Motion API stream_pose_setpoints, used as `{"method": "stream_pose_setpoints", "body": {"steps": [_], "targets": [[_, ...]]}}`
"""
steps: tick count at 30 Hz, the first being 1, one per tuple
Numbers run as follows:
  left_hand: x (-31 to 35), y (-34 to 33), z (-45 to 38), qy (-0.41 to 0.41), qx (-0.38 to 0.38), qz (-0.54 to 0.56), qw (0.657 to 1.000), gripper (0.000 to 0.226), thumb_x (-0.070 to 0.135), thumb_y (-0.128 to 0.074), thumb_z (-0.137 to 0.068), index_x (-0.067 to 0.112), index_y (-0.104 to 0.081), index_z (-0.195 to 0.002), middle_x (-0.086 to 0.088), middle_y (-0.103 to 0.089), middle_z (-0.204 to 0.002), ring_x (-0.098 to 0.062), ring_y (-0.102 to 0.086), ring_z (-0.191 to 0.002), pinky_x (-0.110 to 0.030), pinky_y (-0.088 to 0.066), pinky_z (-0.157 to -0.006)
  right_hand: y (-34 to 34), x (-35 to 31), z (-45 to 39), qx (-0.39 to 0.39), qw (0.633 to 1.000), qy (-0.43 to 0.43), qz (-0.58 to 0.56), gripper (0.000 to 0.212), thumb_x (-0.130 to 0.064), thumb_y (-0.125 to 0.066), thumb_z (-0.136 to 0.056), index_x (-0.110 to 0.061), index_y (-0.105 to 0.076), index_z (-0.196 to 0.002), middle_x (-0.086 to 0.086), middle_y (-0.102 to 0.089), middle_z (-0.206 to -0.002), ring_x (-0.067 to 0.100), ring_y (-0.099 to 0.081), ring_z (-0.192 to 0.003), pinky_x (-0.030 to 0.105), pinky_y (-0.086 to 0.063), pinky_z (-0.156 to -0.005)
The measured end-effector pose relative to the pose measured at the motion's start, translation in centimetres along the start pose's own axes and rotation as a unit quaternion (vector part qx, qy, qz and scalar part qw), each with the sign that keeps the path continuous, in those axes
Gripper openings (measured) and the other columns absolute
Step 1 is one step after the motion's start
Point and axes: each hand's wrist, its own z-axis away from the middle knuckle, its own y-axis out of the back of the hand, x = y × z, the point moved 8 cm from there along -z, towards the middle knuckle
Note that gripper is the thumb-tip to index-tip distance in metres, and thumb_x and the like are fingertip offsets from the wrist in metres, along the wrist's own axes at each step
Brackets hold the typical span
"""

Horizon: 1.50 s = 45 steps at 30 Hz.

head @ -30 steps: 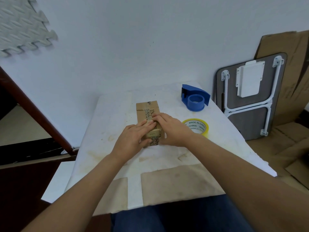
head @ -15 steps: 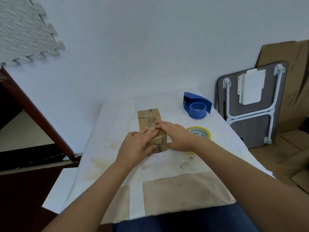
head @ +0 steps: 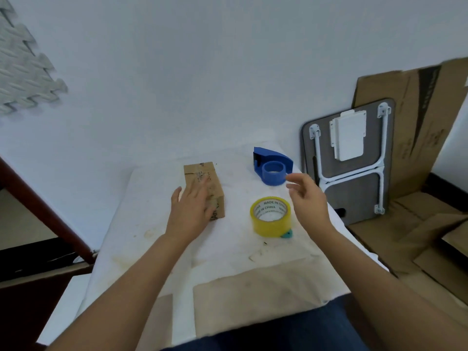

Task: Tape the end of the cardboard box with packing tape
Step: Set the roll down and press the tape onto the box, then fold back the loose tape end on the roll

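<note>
Far left, a grey interlocking foam mat (head: 24, 77) hangs against the white wall, with a dark red-brown beam (head: 45, 211) running diagonally below it. The surface (head: 152, 249), white and stained, carries brown taped patches along its near edge.

The cardboard box (head: 202, 177) lies left of centre on the surface, long axis running away from the viewer, tape visible across its far top end. The left hand (head: 188, 211) rests flat on the near part of the box, palm down, fingers spread and extended, covering the near top face; it grips nothing, only pressing or resting.

Right of the box and apart from it, a yellow roll of packing tape (head: 271, 216) lies flat, its core printed "MADE IN CHINA". A small teal piece (head: 287, 234) shows at its near right base. Behind the roll, near the wall, stands a blue tape dispenser (head: 273, 167).

The right hand (head: 307, 198) hovers above the surface just right of the roll and near the dispenser, fingers loosely curled and parted, holding nothing, touching neither.

Beyond the right edge of the surface, a folded grey table (head: 354, 193) with white legs leans upright, backed by flattened cardboard sheets (head: 415, 117); more cardboard lies on the floor.
</note>
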Motion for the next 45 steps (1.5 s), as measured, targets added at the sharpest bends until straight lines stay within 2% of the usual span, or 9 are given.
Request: {"method": "stream_pose_setpoints", "body": {"steps": [3, 8, 12, 18, 22, 26, 29, 37, 45], "targets": [[5.2, 0.5, 0.5, -0.074, 0.035, 0.037, 0.996, 0.066, 0.031, -0.057, -0.093, 0.026, -0.025, -0.151, 0.004, -0.012, -0.164, -0.019, -0.014, -0.150, -0.047, -0.018, -0.116, 3.2, 2.8, 0.7, 0.046, 0.997, -0.059, -0.007, 0.033, -0.001, -0.043, -0.094, -0.023, -0.061, -0.110, -0.010, -0.065, -0.110, 0.007, -0.064, -0.106, 0.024, -0.051, -0.081], [13.6, -3.3, 1.2, -0.137, -0.134, 0.134, 0.972, 0.076, 0.034, -0.060, -0.090, 0.047, -0.013, -0.148, 0.005, -0.045, -0.149, -0.029, -0.058, -0.115, -0.041, -0.047, -0.094, 4.6, 6.0, 2.5, 0.058, 0.992, -0.114, -0.016, 0.036, 0.008, -0.041, -0.089, -0.017, -0.064, -0.103, -0.005, -0.067, -0.108, 0.006, -0.067, -0.094, 0.038, -0.053, -0.094], [15.5, -5.4, 0.3, -0.115, -0.181, 0.107, 0.971, 0.079, 0.027, -0.064, -0.088, 0.048, -0.015, -0.147, 0.000, -0.051, -0.142, -0.030, -0.055, -0.120, -0.041, -0.045, -0.099, 3.3, 6.7, 3.8, -0.009, 0.992, -0.127, 0.005, 0.032, 0.003, -0.047, -0.090, -0.019, -0.065, -0.105, -0.010, -0.067, -0.106, 0.005, -0.066, -0.095, 0.039, -0.052, -0.095], [15.3, -4.7, 0.2, -0.071, -0.191, 0.238, 0.950, 0.070, 0.018, -0.063, -0.090, 0.047, -0.030, -0.144, -0.004, -0.061, -0.127, -0.022, -0.059, -0.111, -0.033, -0.050, -0.091, 0.3, 4.8, 5.2, -0.106, 0.990, -0.091, -0.008, 0.036, -0.028, -0.057, -0.095, -0.026, -0.054, -0.131, -0.015, -0.056, -0.123, 0.001, -0.057, -0.103, 0.010, -0.047, -0.078], [13.6, -2.5, 0.5, -0.014, -0.172, 0.359, 0.917, 0.069, 0.030, -0.069, -0.087, 0.058, -0.030, -0.137, -0.005, -0.069, -0.118, -0.017, -0.065, -0.102, -0.028, -0.052, -0.084, -0.6, 2.8, 5.7, -0.050, 0.998, -0.015, -0.023, 0.042, -0.023, -0.067, -0.088, -0.021, -0.057, -0.129, -0.008, -0.058, -0.128, 0.005, -0.056, -0.113, 0.011, -0.050, -0.082], [12.4, -0.9, 1.9, 0.046, -0.148, 0.449, 0.880, 0.069, 0.027, -0.072, -0.086, 0.055, -0.035, -0.137, 0.011, -0.070, -0.080, 0.004, -0.060, -0.071, -0.023, -0.045, -0.077, -0.8, -0.1, 6.2, -0.011, 0.998, 0.054, -0.006, 0.021, -0.019, -0.067, -0.087, -0.021, -0.067, -0.108, -0.008, -0.062, -0.116, 0.011, -0.057, -0.110, 0.025, -0.054, -0.081], [11.8, 0.1, 3.4, 0.078, -0.138, 0.512, 0.844, 0.068, 0.020, -0.071, -0.087, 0.051, -0.038, -0.137, 0.015, -0.070, -0.072, 0.000, -0.064, -0.078, -0.024, -0.046, -0.082, -1.2, -1.7, 6.5, -0.014, 0.998, 0.069, -0.001, 0.010, -0.017, -0.066, -0.087, -0.023, -0.067, -0.096, -0.011, -0.062, -0.105, 0.012, -0.058, -0.103, 0.018, -0.050, -0.075], [9.7, 1.0, 8.1, 0.160, -0.111, 0.585, 0.787, 0.051, 0.024, -0.071, -0.086, 0.044, -0.051, -0.129, 0.001, -0.077, -0.099, -0.015, -0.070, -0.097, -0.032, -0.049, -0.089, -3.0, -4.4, 8.1, -0.080, 0.994, 0.066, 0.033, 0.011, -0.018, -0.064, -0.088, -0.029, -0.065, -0.086, -0.007, -0.065, -0.095, 0.010, -0.060, -0.094, 0.018, -0.050, -0.074], [7.5, 2.7, 9.4, 0.138, 0.004, 0.461, 0.877, 0.012, 0.029, -0.069, -0.088, 0.031, -0.069, -0.100, 0.013, -0.056, -0.114, 0.006, -0.065, -0.091, -0.028, -0.056, -0.082, -4.9, -4.8, 9.8, -0.116, 0.988, 0.079, 0.065, 0.007, -0.019, -0.064, -0.088, -0.025, -0.067, -0.087, -0.009, -0.063, -0.093, 0.012, -0.055, -0.097, 0.020, -0.048, -0.076]]}}
